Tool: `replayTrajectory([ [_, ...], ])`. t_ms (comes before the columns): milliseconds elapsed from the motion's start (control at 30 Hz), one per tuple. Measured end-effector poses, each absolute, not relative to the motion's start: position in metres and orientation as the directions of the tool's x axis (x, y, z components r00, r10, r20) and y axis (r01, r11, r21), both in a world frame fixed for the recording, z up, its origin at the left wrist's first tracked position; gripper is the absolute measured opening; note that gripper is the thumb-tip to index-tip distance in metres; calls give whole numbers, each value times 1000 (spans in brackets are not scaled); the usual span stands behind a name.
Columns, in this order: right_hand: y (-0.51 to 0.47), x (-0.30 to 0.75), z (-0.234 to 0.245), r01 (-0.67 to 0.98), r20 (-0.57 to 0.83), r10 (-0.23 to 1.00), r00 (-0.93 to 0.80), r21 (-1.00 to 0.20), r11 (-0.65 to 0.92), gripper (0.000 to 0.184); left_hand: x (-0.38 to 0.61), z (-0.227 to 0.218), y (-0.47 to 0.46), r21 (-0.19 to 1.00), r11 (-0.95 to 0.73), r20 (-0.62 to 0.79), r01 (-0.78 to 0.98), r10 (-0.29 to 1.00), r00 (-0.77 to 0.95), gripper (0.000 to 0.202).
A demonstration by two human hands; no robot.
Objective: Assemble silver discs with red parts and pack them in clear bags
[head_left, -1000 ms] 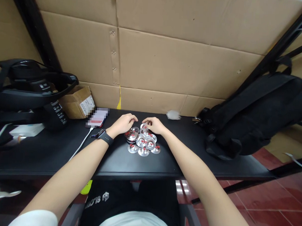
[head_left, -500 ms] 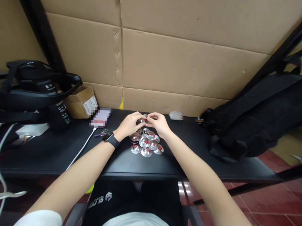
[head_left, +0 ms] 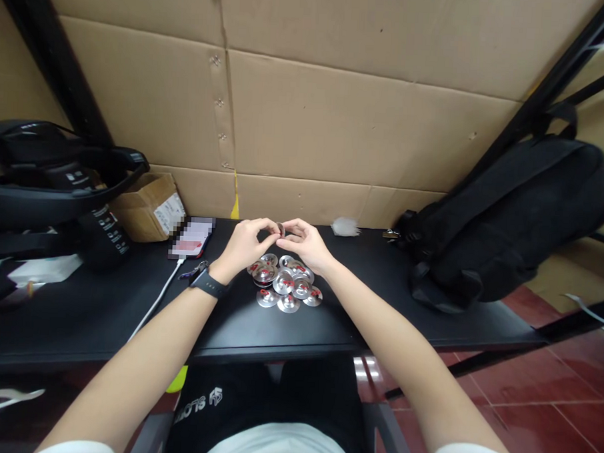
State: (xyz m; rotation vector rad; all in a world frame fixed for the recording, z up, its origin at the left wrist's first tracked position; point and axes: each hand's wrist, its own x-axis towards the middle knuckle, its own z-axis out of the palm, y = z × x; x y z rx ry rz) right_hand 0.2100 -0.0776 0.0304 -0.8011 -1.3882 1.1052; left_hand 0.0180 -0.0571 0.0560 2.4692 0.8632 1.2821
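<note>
Hands curled inward, left hand (head_left: pixel 248 243) and right hand (head_left: pixel 307 248), both pinching one metal disc (head_left: pixel 281 230) between thumbs and fingertips, nearly edge-on to view; held just beyond the red-looped disc pile (head_left: pixel 283 281); beneath the pile, black desk (head_left: pixel 385 263); left of the pile, phone (head_left: pixel 191 238) and, farther off, cardboard box (head_left: pixel 142 213); beyond the pile to the right, whitish bundle (head_left: pixel 345 227); well right of the pile, black backpack (head_left: pixel 508 202).

Apart a second ago, the left hand (head_left: pixel 247 243) and right hand (head_left: pixel 310 247) now meet, pinching one metal disc (head_left: pixel 281 230) moved off the pile (head_left: pixel 284 282) toward the tabletop's (head_left: pixel 373 263) far edge and turned nearly edge-on.
</note>
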Motion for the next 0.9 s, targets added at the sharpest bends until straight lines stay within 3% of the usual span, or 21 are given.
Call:
replayTrajectory([
  [333,-72,213,30,53,412,890,-194,-902,429,51,19,40,-45,553,-739,586,384,673,452,9],
  [500,-54,242,25,206,409,902,-141,-879,430,48,9,40,-30,428,-632,568,646,744,351,6],
  [567,-47,262,22,438,434,891,-134,-780,446,45,1,36,-19,402,-577,537,711,777,327,9],
  [667,-39,288,19,746,414,891,-184,-531,401,41,-13,25,-3,398,-530,420,749,831,365,15],
  [767,-34,303,15,842,360,916,-175,-428,329,37,-21,15,7,421,-524,335,740,848,410,18],
  [900,-30,311,9,871,297,943,-147,-413,266,27,-22,9,13,420,-532,333,735,844,421,19],
])
